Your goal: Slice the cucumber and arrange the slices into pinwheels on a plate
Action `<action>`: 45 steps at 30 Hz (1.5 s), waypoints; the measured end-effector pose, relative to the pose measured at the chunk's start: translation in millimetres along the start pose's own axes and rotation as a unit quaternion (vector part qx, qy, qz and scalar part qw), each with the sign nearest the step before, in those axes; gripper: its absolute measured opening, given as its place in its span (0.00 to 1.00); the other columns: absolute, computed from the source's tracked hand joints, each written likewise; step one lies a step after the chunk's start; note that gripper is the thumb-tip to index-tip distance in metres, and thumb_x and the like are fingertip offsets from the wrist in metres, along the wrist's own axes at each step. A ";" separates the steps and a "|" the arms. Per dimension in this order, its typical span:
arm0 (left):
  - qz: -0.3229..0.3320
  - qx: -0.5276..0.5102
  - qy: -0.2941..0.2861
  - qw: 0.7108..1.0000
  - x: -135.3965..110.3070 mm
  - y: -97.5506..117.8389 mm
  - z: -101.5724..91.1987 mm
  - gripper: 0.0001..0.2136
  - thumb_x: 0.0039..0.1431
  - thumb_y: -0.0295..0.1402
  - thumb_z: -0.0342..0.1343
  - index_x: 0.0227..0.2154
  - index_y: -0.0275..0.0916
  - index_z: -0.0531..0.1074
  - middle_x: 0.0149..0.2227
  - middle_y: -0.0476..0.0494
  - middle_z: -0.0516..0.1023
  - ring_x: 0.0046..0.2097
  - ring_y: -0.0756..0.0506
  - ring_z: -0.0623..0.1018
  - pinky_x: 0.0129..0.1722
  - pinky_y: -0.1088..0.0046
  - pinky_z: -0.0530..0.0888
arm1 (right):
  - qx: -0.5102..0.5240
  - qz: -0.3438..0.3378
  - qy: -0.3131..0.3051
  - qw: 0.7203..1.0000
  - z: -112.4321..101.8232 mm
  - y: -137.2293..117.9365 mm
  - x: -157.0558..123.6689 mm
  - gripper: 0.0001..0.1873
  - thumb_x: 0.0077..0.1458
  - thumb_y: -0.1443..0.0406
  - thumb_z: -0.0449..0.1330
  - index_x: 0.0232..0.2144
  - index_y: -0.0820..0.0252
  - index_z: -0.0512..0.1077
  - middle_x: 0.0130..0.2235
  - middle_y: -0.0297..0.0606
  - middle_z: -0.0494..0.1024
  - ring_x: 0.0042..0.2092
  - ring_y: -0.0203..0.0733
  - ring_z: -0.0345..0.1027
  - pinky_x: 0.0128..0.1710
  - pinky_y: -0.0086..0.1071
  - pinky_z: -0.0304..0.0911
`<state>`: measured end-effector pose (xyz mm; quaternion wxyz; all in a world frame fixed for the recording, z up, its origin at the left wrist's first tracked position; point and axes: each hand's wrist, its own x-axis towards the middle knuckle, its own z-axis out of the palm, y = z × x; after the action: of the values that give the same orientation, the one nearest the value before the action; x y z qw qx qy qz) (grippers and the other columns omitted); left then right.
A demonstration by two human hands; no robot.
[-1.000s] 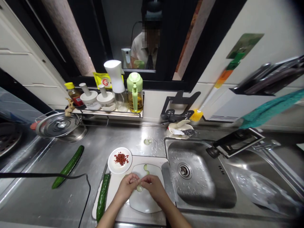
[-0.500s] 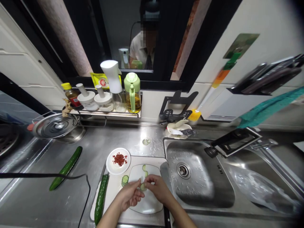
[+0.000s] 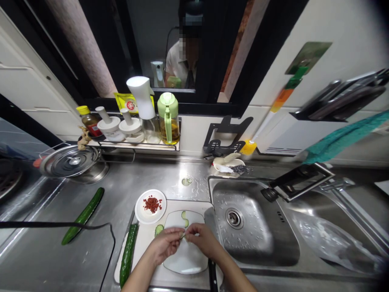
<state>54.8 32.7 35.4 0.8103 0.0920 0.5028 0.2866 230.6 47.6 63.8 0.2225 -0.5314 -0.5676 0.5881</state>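
My left hand and my right hand meet over a white plate on the white cutting board. Both pinch a thin cucumber slice between their fingertips. Two folded cucumber slices lie at the plate's far rim. A round cucumber slice lies on the board just left of the plate. A whole cucumber lies along the board's left edge. A small white dish of red bits stands at the board's far left corner.
A steel sink lies right of the board, with a folded rack and tap over it. A second cucumber and a black cable lie on the left counter. Bottles on a shelf and a pot lid stand behind.
My hands have shifted slightly and now pinch the slice together at the fingertips. The round slice left of the plate came into view as my left hand drew back.
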 end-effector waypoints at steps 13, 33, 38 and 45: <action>0.193 0.219 0.121 0.949 17.3 1.8 5.4 0.12 0.38 0.39 0.62 0.21 0.36 0.70 0.18 0.54 0.68 0.21 0.55 0.64 0.24 0.79 0.58 | -0.111 0.032 -0.016 0.993 -9.8 16.1 28.7 0.08 0.42 0.69 0.55 0.19 0.61 0.73 0.20 0.32 0.72 0.25 0.34 0.62 0.25 0.26 0.53; 0.223 0.407 0.311 0.829 41.9 -3.1 16.2 0.07 0.49 0.29 0.52 0.31 0.40 0.72 0.21 0.53 0.72 0.25 0.51 0.70 0.29 0.77 0.62 | -0.429 -0.005 0.012 0.903 -11.4 5.0 64.0 0.10 0.52 0.69 0.52 0.29 0.57 0.74 0.32 0.39 0.77 0.41 0.45 0.65 0.36 0.33 0.51; 0.222 0.413 0.306 0.828 43.6 -2.7 16.9 0.07 0.49 0.29 0.52 0.32 0.40 0.71 0.21 0.53 0.72 0.25 0.50 0.71 0.30 0.77 0.62 | -0.451 -0.008 0.004 0.892 -11.5 3.5 64.9 0.10 0.55 0.68 0.52 0.30 0.57 0.73 0.33 0.38 0.77 0.41 0.46 0.65 0.35 0.34 0.50; 0.235 0.433 0.305 0.815 45.1 -5.4 17.1 0.05 0.51 0.30 0.50 0.31 0.41 0.70 0.20 0.53 0.71 0.24 0.50 0.70 0.28 0.77 0.60 | -0.472 -0.021 0.000 0.882 -10.7 6.2 65.9 0.10 0.56 0.67 0.51 0.30 0.57 0.72 0.35 0.40 0.77 0.42 0.46 0.64 0.35 0.34 0.50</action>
<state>86.5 55.8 6.8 0.4001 0.4569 0.7591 0.2344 220.0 107.6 35.9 -0.0426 -0.5616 -0.7887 0.2463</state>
